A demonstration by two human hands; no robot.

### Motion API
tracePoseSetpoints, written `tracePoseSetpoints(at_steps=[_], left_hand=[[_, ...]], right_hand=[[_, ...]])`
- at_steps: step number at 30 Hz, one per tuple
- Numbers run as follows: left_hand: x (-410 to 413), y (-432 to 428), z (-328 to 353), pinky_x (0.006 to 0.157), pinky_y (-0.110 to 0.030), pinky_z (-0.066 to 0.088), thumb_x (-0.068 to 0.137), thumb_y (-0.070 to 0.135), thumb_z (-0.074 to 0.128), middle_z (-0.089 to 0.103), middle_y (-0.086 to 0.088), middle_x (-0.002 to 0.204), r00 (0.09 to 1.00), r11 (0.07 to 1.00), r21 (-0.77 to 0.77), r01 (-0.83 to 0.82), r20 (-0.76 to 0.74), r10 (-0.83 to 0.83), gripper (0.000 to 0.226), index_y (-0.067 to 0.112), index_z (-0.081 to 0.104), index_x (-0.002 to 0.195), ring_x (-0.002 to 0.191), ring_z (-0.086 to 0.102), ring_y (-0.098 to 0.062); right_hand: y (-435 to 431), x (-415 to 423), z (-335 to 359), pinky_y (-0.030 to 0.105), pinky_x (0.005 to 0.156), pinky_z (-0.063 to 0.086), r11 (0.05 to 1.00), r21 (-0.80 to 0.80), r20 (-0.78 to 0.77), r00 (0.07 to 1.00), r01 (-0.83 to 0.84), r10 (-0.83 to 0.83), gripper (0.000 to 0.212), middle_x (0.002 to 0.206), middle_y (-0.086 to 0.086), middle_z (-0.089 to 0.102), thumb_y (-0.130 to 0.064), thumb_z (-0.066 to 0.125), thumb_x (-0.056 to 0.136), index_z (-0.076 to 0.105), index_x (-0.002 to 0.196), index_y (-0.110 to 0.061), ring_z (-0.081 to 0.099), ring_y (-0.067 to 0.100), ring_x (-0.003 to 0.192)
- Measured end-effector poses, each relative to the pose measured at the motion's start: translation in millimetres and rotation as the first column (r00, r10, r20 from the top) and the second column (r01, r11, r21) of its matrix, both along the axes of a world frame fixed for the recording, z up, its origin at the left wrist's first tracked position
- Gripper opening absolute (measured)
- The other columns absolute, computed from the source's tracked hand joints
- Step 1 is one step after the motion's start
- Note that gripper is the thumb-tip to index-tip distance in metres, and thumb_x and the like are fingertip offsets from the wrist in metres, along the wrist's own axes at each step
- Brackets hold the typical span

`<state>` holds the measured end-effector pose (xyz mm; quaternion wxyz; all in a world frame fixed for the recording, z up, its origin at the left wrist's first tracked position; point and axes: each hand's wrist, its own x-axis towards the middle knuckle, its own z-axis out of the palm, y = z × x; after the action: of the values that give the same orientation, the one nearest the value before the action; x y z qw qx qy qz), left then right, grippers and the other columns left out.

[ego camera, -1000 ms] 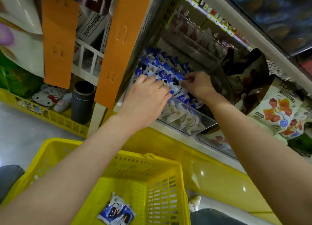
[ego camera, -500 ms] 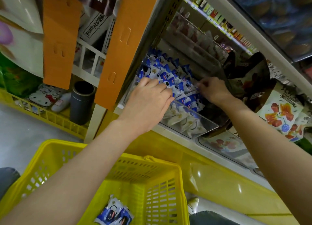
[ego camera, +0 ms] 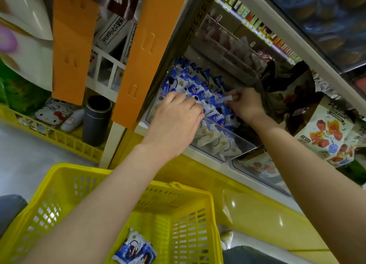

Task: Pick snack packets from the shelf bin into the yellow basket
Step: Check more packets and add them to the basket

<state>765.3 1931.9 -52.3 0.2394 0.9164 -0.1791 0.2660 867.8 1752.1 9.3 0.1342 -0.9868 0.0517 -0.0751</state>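
Item: snack packets, blue and white, in a clear shelf bin on the lowest shelf, far from the yellow basket.

Change from half a second before: both hands stayed at the bin in nearly the same places. The right hand then showed the white end of one packet nipped between thumb and forefinger. The basket's contents were unaltered.

Orientation: the bin's long axis ran from near right to far left, into the shelf. The packets stood on edge in close rows along it, blue crimped tops up and tipped toward the far side. The held packet lay roughly left to right, its free white end pointing left.

Left hand: knuckles up, fingers bent down onto the near-left rows, tips hidden among the wrappers; whether it gripped any could not be told.

In the basket: two packets of the same kind, flat on the floor at the near side, overlapping.

Adjoining: an orange upright left of the bin; a dark grey cylindrical container further left; bags with red and orange print to the right.
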Motion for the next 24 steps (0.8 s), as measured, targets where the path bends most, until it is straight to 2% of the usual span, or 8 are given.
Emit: tracePoseSetpoints(at_steps=[5, 8, 11, 14, 17, 19, 22, 24], left_hand=[[-20.4, -17.4, -1.3, 0.109, -0.036, 0.024, 0.097, 0.022, 0.032, 0.058, -0.005, 0.111, 0.999, 0.979, -0.200, 0.028, -0.026, -0.034, 0.031, 0.012, 0.057, 0.112, 0.111, 0.049, -0.022], [-46.4, -32.3, -10.5, 0.093, -0.025, 0.034, 0.095, 0.024, 0.029, 0.054, -0.004, 0.110, 0.997, 0.909, -0.410, 0.070, -0.011, -0.081, 0.032, 0.011, 0.054, 0.112, 0.106, 0.046, -0.015], [-73.2, -48.6, -36.6, 0.085, -0.021, 0.034, 0.096, 0.029, 0.032, 0.049, 0.001, 0.105, 0.989, 0.764, -0.645, 0.037, -0.084, -0.119, 0.029, 0.011, 0.049, 0.110, 0.098, 0.044, -0.009], [-96.3, -60.6, -69.5, 0.089, -0.024, 0.037, 0.097, 0.035, 0.035, 0.048, 0.000, 0.112, 0.946, 0.572, -0.815, -0.093, -0.250, -0.204, 0.033, 0.011, 0.046, 0.116, 0.104, 0.046, -0.012], [-119.4, -69.1, -96.1, 0.095, -0.027, 0.040, 0.089, 0.041, 0.032, 0.050, -0.010, 0.125, 0.863, 0.438, -0.886, -0.155, -0.337, -0.376, 0.048, 0.010, 0.043, 0.125, 0.116, 0.049, -0.019], [-132.8, -72.7, -112.7, 0.098, -0.027, 0.040, 0.092, 0.034, 0.031, 0.053, -0.007, 0.127, 0.802, 0.400, -0.893, -0.207, -0.389, -0.454, 0.040, 0.016, 0.045, 0.124, 0.117, 0.050, -0.016], [-151.0, -78.2, -133.6, 0.076, -0.017, 0.046, 0.100, 0.017, 0.032, 0.064, -0.005, 0.099, 0.685, 0.333, -0.882, -0.334, -0.470, -0.556, 0.026, 0.018, 0.058, 0.103, 0.090, 0.060, -0.010], [-162.1, -82.4, -143.0, 0.063, -0.016, 0.047, 0.099, 0.017, 0.034, 0.064, -0.004, 0.084, 0.623, 0.321, -0.859, -0.398, -0.510, -0.593, 0.027, 0.014, 0.060, 0.092, 0.073, 0.061, -0.005]], right_hand=[[7.2, -49.8, 16.3, 0.019, 0.082, 0.049, 0.976, 0.022, 0.445, 0.876, -0.217, 0.185, 0.016, 0.103, -0.003, 0.063, -0.017, 0.058, 0.090, 0.063, 0.105, -0.019, 0.057, 0.004, 0.090], [15.3, -99.7, 12.0, 0.018, 0.079, 0.050, 0.912, -0.061, 0.576, 0.732, -0.405, 0.363, 0.011, 0.095, -0.008, 0.058, -0.013, 0.059, 0.088, 0.066, 0.096, -0.015, 0.057, 0.003, 0.086], [16.0, -154.3, -15.9, 0.025, 0.074, 0.049, 0.847, -0.112, 0.626, 0.625, -0.520, 0.466, 0.011, 0.088, 0.004, 0.063, -0.003, 0.059, 0.085, 0.069, 0.089, -0.005, 0.059, 0.015, 0.084], [7.9, -199.0, -50.6, 0.023, 0.078, 0.046, 0.826, -0.075, 0.650, 0.601, -0.559, 0.465, 0.011, 0.086, 0.008, 0.065, 0.004, 0.059, 0.083, 0.069, 0.084, -0.002, 0.057, 0.018, 0.084], [-0.8, -233.7, -85.9, 0.015, 0.077, 0.044, 0.824, 0.021, 0.577, 0.680, -0.567, 0.453, 0.008, 0.086, 0.004, 0.064, -0.003, 0.061, 0.085, 0.066, 0.090, -0.008, 0.057, 0.012, 0.084], [-4.6, -251.7, -110.7, 0.011, 0.077, 0.044, 0.848, 0.180, 0.471, 0.800, -0.499, 0.371, 0.012, 0.088, -0.005, 0.063, -0.006, 0.062, 0.084, 0.065, 0.092, -0.015, 0.057, 0.005, 0.085], [-10.2, -265.7, -140.4, 0.011, 0.072, 0.048, 0.799, 0.587, 0.146, 0.988, -0.133, 0.057, 0.027, 0.087, -0.013, 0.063, -0.004, 0.064, 0.084, 0.061, 0.089, -0.030, 0.061, -0.001, 0.082], [-17.5, -266.3, -157.4, 0.014, 0.070, 0.049, 0.728, 0.677, -0.095, 0.994, 0.107, -0.058, 0.019, 0.084, -0.003, 0.066, -0.004, 0.063, 0.085, 0.063, 0.090, -0.022, 0.062, 0.004, 0.077]])
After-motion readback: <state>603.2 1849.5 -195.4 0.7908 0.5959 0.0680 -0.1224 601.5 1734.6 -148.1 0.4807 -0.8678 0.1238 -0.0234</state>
